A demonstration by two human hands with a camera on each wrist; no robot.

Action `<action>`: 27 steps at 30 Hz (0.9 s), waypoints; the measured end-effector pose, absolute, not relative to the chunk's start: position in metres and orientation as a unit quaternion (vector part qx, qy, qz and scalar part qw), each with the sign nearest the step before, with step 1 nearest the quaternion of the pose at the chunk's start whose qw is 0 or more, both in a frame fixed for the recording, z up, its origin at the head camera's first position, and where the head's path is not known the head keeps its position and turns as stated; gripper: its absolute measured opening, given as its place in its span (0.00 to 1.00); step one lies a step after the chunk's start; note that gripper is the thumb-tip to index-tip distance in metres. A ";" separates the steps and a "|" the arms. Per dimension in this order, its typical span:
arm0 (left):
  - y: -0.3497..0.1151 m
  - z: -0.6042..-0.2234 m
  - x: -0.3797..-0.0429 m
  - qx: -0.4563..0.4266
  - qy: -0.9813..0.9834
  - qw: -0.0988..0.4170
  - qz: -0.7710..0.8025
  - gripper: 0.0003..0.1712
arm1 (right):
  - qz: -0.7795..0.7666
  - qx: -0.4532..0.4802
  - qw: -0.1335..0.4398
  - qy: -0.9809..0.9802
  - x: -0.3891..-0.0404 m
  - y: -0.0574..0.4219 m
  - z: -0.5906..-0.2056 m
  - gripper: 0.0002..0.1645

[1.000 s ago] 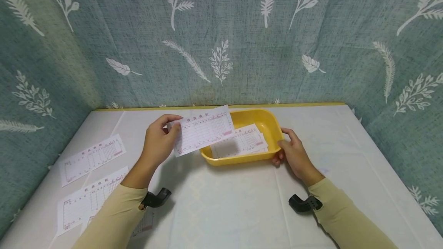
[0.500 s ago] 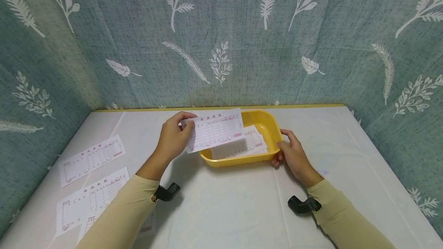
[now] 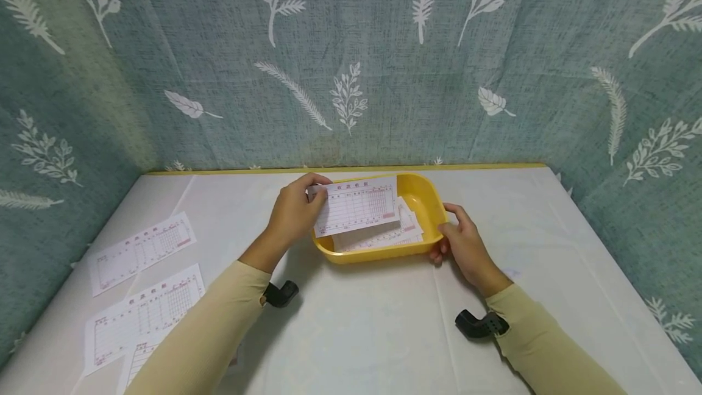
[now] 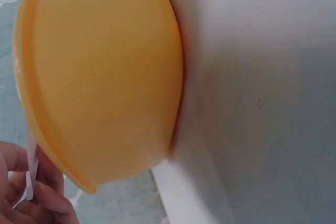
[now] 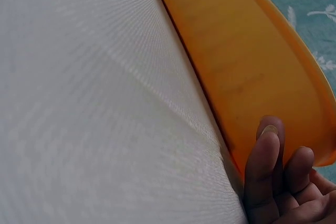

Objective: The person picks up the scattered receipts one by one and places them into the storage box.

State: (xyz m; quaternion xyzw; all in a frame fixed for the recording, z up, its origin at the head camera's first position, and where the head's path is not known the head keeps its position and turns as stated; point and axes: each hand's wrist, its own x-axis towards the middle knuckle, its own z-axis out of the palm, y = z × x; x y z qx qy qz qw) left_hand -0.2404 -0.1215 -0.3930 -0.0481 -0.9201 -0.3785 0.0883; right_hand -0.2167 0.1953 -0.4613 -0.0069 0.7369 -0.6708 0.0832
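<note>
My left hand point(image 3: 295, 209) pinches the left end of a printed receipt slip point(image 3: 359, 205) between thumb and fingers. The slip is over the left part of a yellow plastic basin point(image 3: 373, 256) and hides some of its inside. Several more receipt slips point(image 3: 408, 224) lie in the basin, overlapping. At the basin's right end, my right hand point(image 3: 466, 245) holds the wall, thumb near the rim and fingers outside. The left wrist view has the left fingers point(image 4: 52, 200) on the slip's edge beside the rim. The right wrist view has the right fingers point(image 5: 262, 156) against the outer wall.
On the left of the white-covered table point(image 3: 373, 334) lie a single receipt slip point(image 3: 144, 252) and further overlapping slips point(image 3: 142, 316), partly hidden by the left sleeve point(image 3: 203, 328). A patterned teal cloth point(image 3: 351, 47) stands behind and at both sides.
My left hand has moved right with the receipt slip, from beside the basin to over it. The right hand and the basin have stayed nearly in place.
</note>
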 end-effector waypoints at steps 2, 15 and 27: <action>-0.121 -0.394 -0.242 -0.045 -0.923 0.082 -0.373 0.11 | -0.671 -0.006 0.084 0.737 -0.216 0.194 -0.461 0.31; -0.115 -0.407 -0.252 -0.060 -0.918 0.064 -0.388 0.11 | -0.664 -0.001 0.084 0.743 -0.218 0.194 -0.462 0.31; -0.110 -0.413 -0.257 -0.082 -0.940 0.084 -0.320 0.09 | -0.663 0.001 0.081 0.744 -0.219 0.194 -0.461 0.30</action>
